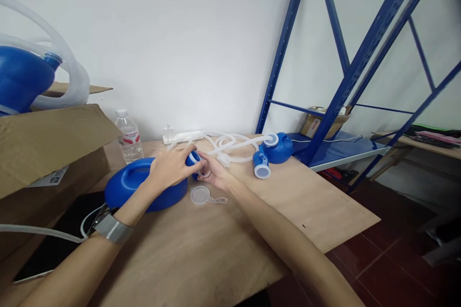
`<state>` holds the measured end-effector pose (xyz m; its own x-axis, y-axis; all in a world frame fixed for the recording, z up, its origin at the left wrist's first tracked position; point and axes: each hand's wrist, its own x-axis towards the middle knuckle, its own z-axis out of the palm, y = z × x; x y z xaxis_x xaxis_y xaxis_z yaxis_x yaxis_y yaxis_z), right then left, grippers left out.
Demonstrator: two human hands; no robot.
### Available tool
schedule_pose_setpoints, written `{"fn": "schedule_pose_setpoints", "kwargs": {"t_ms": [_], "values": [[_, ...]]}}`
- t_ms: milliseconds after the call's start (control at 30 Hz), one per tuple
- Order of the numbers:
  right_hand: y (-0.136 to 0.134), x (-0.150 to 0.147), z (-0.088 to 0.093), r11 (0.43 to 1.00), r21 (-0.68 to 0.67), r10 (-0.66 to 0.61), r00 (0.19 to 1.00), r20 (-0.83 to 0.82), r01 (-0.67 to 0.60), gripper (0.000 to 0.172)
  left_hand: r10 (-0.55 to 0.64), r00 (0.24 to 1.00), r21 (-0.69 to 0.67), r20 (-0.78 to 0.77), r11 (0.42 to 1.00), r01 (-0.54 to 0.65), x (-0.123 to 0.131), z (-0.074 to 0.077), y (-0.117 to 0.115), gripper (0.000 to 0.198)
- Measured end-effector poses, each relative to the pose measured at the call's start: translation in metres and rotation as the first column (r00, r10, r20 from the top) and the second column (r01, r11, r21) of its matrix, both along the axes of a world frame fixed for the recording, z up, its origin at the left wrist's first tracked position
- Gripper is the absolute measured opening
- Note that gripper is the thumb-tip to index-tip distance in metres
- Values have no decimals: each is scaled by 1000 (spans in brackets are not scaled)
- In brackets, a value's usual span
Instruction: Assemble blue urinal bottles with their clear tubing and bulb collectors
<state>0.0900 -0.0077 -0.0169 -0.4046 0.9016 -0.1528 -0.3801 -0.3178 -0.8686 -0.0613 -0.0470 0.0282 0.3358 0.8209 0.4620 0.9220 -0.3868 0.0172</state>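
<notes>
A blue plastic jug (126,180) with a moulded handle lies on its side on the wooden table. At its right end, my left hand (173,165) has thumb and fingers closed on a blue neck piece (194,157) with a pale rim. My right hand (215,172) grips the same piece from the right, fingers curled round its rim. Whether the piece is joined to the jug is hidden by my hands. Just in front of them lies a translucent round cap (200,195) with a strap.
Behind are coiled clear hose (230,141), a power strip (182,136) and a water bottle (128,138). At right sit another blue jug (283,147) and a blue spout (261,163). A cardboard box (54,148) and black tablet-like slab (61,244) are left; a blue rack (324,120) stands right.
</notes>
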Motion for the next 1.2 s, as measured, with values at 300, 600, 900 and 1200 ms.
{"fn": "schedule_pose_setpoints", "kwargs": {"t_ms": [300, 600, 900, 1200], "values": [[-6, 62, -18, 485, 785, -529, 585, 614, -385, 42, -11, 999, 54, -35, 998, 13, -3, -4, 8, 59], [-7, 45, -40, 329, 729, -819, 203, 536, -600, 33, -52, 995, 259, -85, 963, 72, -6, -18, 16, 52], [-5, 99, 0, 52, 998, -908, 418, 34, 30, 19, -342, 888, 285, -306, 858, 428, 6, -11, 5, 57], [-69, 62, 29, -380, 922, -748, 564, -350, 68, 22, -499, 866, 383, 4, 801, 460, 27, -17, -3, 77]]}}
